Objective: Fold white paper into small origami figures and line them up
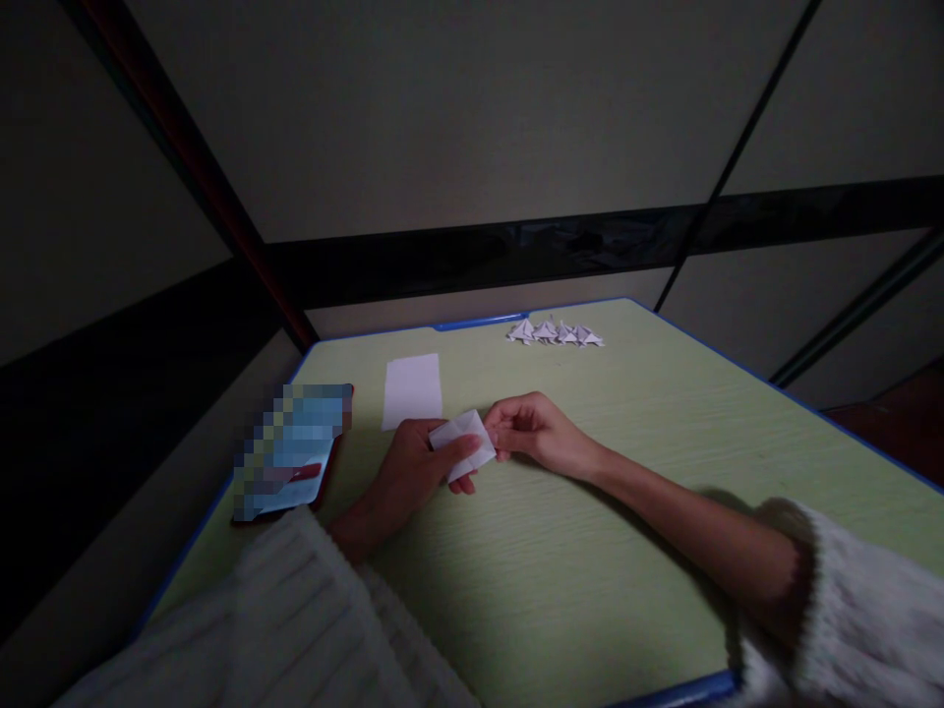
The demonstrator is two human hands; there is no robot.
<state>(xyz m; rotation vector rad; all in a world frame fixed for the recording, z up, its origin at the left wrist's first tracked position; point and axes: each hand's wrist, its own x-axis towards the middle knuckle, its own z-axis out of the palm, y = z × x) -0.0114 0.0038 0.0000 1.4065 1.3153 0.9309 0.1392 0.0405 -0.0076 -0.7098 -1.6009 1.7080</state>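
Note:
A small folded square of white paper (463,429) is held above the table, turned so that one corner points away from me. My left hand (414,460) grips it from the left, thumb on top and fingers underneath. At its right corner, the thumb and fingertips of my right hand (532,433) pinch the edge of the same paper. Faint creases show on its upper face. Just beyond my left hand, flat white paper (412,389) lies on the table; whether it is one sheet or a stack I cannot tell.
Several folded white paper figures (555,333) stand in a row near the far edge of the light green table (664,413), which has a blue rim. At the left lies a tablet or phone (302,457), its screen lit and partly blurred. Panelled doors (472,118) rise behind the table.

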